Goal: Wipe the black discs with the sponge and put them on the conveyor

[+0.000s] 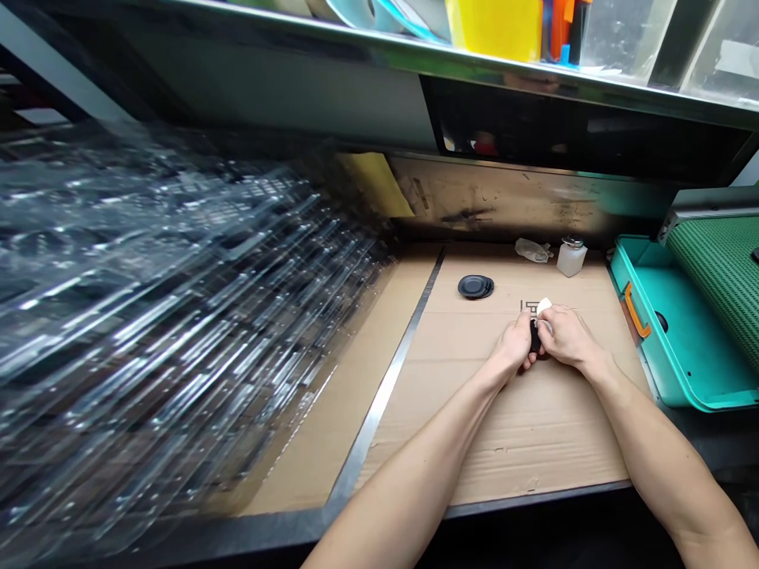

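Over the cardboard sheet (pixel 439 427), my two hands meet. My left hand (pixel 513 345) is closed around a small black part (pixel 534 337), whose full shape is covered by the fingers. Pinched in my right hand (pixel 566 336) is a small white cloth or paper wipe (pixel 544 305), held against or very near the black part. Black round discs (pixel 475 287), seemingly stacked, lie on the cardboard to the far left of my hands. Beyond my right hand stands a translucent white bottle (pixel 571 258) with a metal top, beside a crumpled clear plastic bag (pixel 532 250).
Stacked clear plastic trays (pixel 195 316), partly blurred, fill the left side. A metal strip (pixel 388 375) crosses the cardboard. At right sit a teal bin (pixel 655 367) with an orange handle and a green conveyor belt (pixel 720 261). A shelf (pixel 379 59) overhangs the back.
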`<state>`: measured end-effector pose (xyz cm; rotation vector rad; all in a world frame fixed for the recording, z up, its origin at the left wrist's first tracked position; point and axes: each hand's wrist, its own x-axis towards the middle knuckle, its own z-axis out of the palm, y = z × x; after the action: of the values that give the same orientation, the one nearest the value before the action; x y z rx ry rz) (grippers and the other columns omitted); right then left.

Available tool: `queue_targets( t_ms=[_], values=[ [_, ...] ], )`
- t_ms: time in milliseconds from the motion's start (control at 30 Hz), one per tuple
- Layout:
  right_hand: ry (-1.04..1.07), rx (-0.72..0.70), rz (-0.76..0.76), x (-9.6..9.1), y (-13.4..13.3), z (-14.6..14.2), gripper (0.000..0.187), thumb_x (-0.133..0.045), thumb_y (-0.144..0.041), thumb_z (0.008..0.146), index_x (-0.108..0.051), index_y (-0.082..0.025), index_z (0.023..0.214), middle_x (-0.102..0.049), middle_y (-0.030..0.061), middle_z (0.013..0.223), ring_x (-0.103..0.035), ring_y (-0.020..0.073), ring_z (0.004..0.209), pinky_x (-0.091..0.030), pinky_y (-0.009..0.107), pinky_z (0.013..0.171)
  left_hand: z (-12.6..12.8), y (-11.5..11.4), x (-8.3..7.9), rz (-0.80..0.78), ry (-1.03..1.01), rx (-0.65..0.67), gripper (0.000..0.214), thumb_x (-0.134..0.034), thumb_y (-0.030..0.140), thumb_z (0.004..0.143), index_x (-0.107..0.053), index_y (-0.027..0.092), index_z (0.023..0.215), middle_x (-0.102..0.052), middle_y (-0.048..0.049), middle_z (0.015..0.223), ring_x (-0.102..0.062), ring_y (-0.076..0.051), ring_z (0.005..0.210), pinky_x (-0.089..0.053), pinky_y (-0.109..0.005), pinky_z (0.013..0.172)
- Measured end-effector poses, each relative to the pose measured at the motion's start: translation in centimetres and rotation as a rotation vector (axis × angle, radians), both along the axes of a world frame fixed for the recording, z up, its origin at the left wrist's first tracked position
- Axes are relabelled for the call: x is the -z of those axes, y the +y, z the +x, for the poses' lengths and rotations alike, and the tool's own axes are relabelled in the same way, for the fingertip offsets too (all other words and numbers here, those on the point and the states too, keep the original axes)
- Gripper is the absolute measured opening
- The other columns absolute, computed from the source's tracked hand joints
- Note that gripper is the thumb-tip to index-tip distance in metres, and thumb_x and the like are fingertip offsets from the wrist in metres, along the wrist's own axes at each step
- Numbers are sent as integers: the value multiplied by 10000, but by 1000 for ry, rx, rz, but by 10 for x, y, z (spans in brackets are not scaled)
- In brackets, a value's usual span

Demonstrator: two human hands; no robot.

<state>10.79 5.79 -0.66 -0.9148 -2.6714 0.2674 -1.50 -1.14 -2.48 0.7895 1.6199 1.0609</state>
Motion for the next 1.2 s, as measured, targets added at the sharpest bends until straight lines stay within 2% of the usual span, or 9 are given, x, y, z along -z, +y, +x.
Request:
queue_targets(
  t_ms=[233, 433, 733, 967, 1200],
  values=[
    [59, -15, 56, 5, 1, -2, 160, -474, -197, 963, -623, -187, 905, -658, 80, 955, -575, 198, 892, -430, 292, 847, 2, -2, 0, -8, 72, 6, 760, -153, 663, 985, -590, 174, 601, -516, -38, 411, -455, -139, 317, -322, -256, 344],
    [-23, 39, 16, 0, -3, -2, 159, -491, -190, 953, -624, -194, 865, -664, 74, 909, -580, 197, 861, -425, 285, 814, 3, -4, -2, 15, 79, -20, 731, -171, 635, 995, -574, 182, 586, -519, -37, 408, -472, -144, 322, -337, -256, 344],
    [4, 29, 40, 1, -4, -3, 174, -479, -192, 964, -644, -186, 906, -674, 84, 951, -589, 203, 909, -440, 290, 856, 7, -7, -10, 11, 127, -26, 722, -187, 579, 1012, -560, 181, 539, -520, -48, 405, -469, -137, 318, -353, -255, 361],
    [-9, 36, 104, 3, -7, -5, 199, -464, -212, 986, -648, -177, 918, -675, 101, 997, -588, 211, 947, -449, 303, 874, 8, -5, -6, 3, 128, -67, 659, -206, 570, 1011, -551, 200, 589, -524, -46, 401, -484, -159, 326, -365, -262, 362],
    [-16, 56, 86, 4, -8, -5, 201, -473, -208, 984, -669, -173, 952, -682, 105, 1005, -593, 211, 955, -455, 303, 871, 5, -4, -2, -19, 115, -36, 691, -213, 621, 999, -566, 196, 583, -540, -56, 400, -509, -164, 335, -393, -259, 375]
  ],
)
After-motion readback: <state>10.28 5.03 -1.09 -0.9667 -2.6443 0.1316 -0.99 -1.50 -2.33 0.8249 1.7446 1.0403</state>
